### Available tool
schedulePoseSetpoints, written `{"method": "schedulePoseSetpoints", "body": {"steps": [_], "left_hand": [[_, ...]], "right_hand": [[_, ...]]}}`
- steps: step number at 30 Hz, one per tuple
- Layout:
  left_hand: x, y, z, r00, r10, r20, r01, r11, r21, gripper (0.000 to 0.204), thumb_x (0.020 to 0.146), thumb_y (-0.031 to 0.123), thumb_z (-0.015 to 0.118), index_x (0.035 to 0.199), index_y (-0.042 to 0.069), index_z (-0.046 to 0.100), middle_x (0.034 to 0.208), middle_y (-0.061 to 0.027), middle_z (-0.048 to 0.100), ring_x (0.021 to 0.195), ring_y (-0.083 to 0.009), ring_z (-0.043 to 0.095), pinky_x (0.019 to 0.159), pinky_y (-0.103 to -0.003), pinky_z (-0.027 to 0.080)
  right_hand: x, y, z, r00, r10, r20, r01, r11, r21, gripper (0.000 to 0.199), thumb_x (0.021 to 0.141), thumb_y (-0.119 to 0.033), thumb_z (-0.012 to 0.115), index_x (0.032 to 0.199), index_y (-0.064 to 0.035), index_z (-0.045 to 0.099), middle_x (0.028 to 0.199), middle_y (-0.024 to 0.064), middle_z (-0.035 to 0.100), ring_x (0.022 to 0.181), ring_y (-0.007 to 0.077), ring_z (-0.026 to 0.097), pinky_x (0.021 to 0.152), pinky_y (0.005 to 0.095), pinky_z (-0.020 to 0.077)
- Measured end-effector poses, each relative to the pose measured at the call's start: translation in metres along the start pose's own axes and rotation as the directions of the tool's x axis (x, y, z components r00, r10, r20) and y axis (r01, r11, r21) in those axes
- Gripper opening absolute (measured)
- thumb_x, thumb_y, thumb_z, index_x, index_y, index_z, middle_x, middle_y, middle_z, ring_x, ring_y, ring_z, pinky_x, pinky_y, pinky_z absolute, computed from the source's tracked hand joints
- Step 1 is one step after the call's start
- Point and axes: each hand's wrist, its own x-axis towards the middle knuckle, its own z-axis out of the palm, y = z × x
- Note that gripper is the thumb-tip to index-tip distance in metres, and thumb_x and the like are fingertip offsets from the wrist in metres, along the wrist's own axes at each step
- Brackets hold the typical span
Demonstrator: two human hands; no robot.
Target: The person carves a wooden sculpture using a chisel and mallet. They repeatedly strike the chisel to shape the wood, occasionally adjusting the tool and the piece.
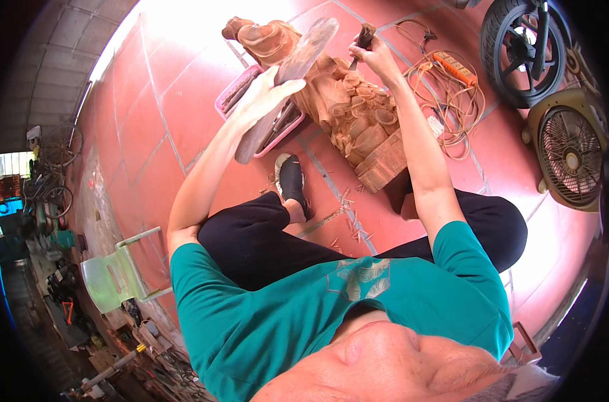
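A carved reddish-brown wooden sculpture (364, 124) lies slantwise on the floor in front of me, its block-like base toward my knees. My left hand (267, 99) is closed round the middle of a long flat wooden mallet (309, 48), held above the sculpture's left side. In my right hand (377, 59) is a chisel (365, 37) with a dark handle, gripped from the right; its blade points down at the carving. I cannot tell whether the tip touches the wood. Partly hidden under my left forearm, a pink tray (218, 104) holds several long tools.
Wood chips (344, 201) lie scattered on the red tiles. Right of the sculpture are an orange power strip (455, 68) and coiled cable (475, 110). A fan (572, 157) and a motorbike wheel (522, 53) stand farther right. A green plastic chair (113, 278) is at left.
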Motion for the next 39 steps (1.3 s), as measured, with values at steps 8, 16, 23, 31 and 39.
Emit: {"method": "schedulePoseSetpoints", "body": {"steps": [8, 16, 23, 31, 39], "left_hand": [[-0.061, -0.069, 0.028, 1.0, 0.016, -0.018, -0.015, 0.997, 0.077, 0.058, 0.086, 0.044, 0.074, 0.118, 0.0, 0.056, 0.104, -0.0253, 0.068, 0.098, -0.0361, 0.07, 0.087, -0.046, 0.052], [-0.07, -0.117, 0.052, 0.998, 0.06, -0.006, -0.059, 0.991, 0.121, 0.064, 0.08, 0.045, 0.076, 0.108, -0.007, 0.048, 0.097, -0.0325, 0.062, 0.096, -0.0451, 0.064, 0.087, -0.05, 0.048], [-0.07, -0.132, 0.065, 1.0, -0.015, -0.004, 0.015, 0.992, 0.125, 0.063, 0.08, 0.043, 0.076, 0.108, -0.006, 0.048, 0.1, -0.0327, 0.063, 0.097, -0.0439, 0.065, 0.086, -0.049, 0.049], [-0.068, -0.12, 0.047, 0.985, -0.093, 0.145, 0.077, 0.991, 0.112, 0.088, 0.079, 0.041, 0.078, 0.143, -0.005, 0.041, 0.13, -0.028, 0.059, 0.124, -0.0345, 0.057, 0.105, -0.043, 0.043], [-0.072, -0.128, 0.055, 0.999, -0.025, 0.042, 0.02, 0.995, 0.097, 0.067, 0.077, 0.043, 0.078, 0.114, -0.005, 0.05, 0.103, -0.0299, 0.064, 0.101, -0.0418, 0.064, 0.089, -0.048, 0.048]], "right_hand": [[-0.007, -0.027, -0.001, 0.992, 0.058, -0.113, -0.046, 0.994, 0.101, 0.028, 0.09, -0.015, 0.077, 0.107, 0.0001, 0.061, 0.089, 0.0074, 0.069, 0.078, 0.0138, 0.07, 0.067, 0.027, 0.0555], [-0.005, -0.024, -0.007, 0.99, 0.076, -0.117, -0.06, 0.988, 0.141, 0.035, 0.092, -0.018, 0.075, 0.114, 0.0026, 0.058, 0.091, 0.0101, 0.071, 0.076, 0.0163, 0.071, 0.065, 0.0272, 0.0542], [-0.004, -0.023, -0.005, 0.988, 0.091, -0.124, -0.067, 0.981, 0.182, 0.031, 0.097, -0.021, 0.071, 0.117, -0.0004, 0.059, 0.097, 0.011, 0.071, 0.082, 0.0213, 0.074, 0.07, 0.0306, 0.0573], [-0.003, -0.026, -0.006, 0.988, 0.112, -0.107, -0.077, 0.953, 0.292, 0.035, 0.1, -0.012, 0.064, 0.128, 0.0037, 0.05, 0.103, 0.0149, 0.07, 0.087, 0.0246, 0.074, 0.075, 0.0329, 0.0598], [-0.003, -0.026, -0.001, 0.996, 0.077, -0.049, -0.058, 0.949, 0.308, 0.037, 0.1, -0.007, 0.061, 0.133, 0.0038, 0.046, 0.112, 0.0179, 0.068, 0.098, 0.0298, 0.073, 0.083, 0.0379, 0.0612]]}}
